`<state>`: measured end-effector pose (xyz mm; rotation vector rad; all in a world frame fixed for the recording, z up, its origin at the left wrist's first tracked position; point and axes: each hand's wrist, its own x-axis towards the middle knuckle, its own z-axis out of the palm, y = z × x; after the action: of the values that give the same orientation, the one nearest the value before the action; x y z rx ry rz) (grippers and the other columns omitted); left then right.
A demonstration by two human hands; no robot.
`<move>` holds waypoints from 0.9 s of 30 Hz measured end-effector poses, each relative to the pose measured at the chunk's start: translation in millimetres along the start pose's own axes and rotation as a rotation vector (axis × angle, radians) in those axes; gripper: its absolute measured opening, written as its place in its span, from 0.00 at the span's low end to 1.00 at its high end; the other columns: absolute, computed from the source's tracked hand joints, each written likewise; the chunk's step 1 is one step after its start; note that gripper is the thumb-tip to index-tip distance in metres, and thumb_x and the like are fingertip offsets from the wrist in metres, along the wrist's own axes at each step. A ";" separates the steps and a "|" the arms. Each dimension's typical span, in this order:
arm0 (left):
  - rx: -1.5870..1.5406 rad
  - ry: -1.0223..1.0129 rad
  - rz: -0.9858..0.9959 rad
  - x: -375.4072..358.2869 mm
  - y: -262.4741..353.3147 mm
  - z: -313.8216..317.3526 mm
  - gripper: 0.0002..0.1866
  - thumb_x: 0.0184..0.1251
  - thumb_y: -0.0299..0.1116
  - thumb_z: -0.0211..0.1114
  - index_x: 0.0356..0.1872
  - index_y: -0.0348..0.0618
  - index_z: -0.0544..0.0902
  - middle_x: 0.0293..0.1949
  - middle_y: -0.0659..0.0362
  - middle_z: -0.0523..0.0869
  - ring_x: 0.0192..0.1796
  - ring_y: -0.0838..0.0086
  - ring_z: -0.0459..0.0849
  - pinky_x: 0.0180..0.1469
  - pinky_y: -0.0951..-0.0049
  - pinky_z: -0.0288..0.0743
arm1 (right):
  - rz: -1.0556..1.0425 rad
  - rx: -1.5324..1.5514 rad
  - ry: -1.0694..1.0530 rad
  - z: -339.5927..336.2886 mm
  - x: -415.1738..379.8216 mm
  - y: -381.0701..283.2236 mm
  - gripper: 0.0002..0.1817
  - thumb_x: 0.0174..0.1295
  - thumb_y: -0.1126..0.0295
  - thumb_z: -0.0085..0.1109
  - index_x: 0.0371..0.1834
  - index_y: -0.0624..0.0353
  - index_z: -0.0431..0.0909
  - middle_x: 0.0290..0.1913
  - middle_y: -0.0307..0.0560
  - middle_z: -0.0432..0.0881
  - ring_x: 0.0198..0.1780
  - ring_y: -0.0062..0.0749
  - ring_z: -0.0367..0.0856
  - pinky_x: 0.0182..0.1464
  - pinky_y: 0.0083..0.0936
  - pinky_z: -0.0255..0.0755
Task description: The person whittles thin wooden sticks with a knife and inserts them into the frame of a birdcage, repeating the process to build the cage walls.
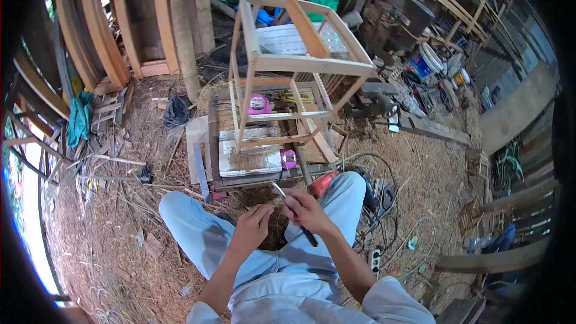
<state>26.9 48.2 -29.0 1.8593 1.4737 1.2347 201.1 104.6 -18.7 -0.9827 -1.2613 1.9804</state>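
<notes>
In my right hand [303, 210] is a slim tool [309, 237] with a black handle and a pale metal end, which points up and to the left. My left hand [254, 222] is beside it with the fingertips pinched together; I cannot tell what is between them. Both hands are above my lap. Ahead of them, an open wooden frame [309, 66] of light slats stands on a low work table [211, 144]. A pink tape measure [288, 159] lies by a white board [231, 162], and a second pink tape measure [259, 104] sits farther back, inside the frame.
Wood shavings and offcuts cover the floor [129, 204]. A red and black power tool [324, 183] lies by my right knee, with cables and a power strip [375, 261] nearby. Tall door frames [120, 18] lean at the left. Buckets [431, 57] and clutter fill the back right.
</notes>
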 end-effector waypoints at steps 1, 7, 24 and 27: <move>0.007 -0.003 0.004 -1.1 -1.0 1.1 0.09 0.59 0.19 0.59 0.41 0.37 0.79 0.32 0.48 0.83 0.33 0.53 0.83 0.34 0.64 0.75 | 0.004 0.128 0.034 1.4 3.5 -0.1 0.15 0.72 0.65 0.44 0.54 0.63 0.73 0.20 0.30 0.65 0.18 0.14 0.57 0.19 0.14 0.53; -0.040 -0.159 -0.200 -18.1 -6.8 -29.6 0.07 0.60 0.19 0.59 0.39 0.37 0.79 0.35 0.49 0.84 0.37 0.53 0.83 0.36 0.64 0.77 | -0.023 0.010 0.207 -57.2 1.3 -27.0 0.14 0.72 0.64 0.44 0.40 0.62 0.77 0.20 0.30 0.66 0.16 0.13 0.56 0.17 0.13 0.50; 0.008 -0.050 -0.230 -7.3 -17.4 -28.4 0.06 0.61 0.20 0.59 0.39 0.36 0.79 0.33 0.49 0.84 0.32 0.56 0.84 0.33 0.66 0.75 | 0.045 -0.149 0.029 -31.6 -11.7 -29.5 0.19 0.72 0.61 0.44 0.59 0.60 0.72 0.21 0.29 0.62 0.17 0.12 0.57 0.18 0.11 0.51; -0.012 0.005 -0.070 6.6 2.7 -3.4 0.05 0.62 0.23 0.59 0.38 0.36 0.80 0.31 0.48 0.83 0.30 0.58 0.83 0.33 0.66 0.74 | 0.059 0.037 -0.078 2.0 7.3 -11.1 0.16 0.72 0.64 0.45 0.57 0.60 0.73 0.22 0.29 0.64 0.18 0.12 0.58 0.18 0.11 0.53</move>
<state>25.6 52.9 -22.8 1.7825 1.5168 1.2134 196.3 113.6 -9.9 -0.9430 -1.2456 2.0988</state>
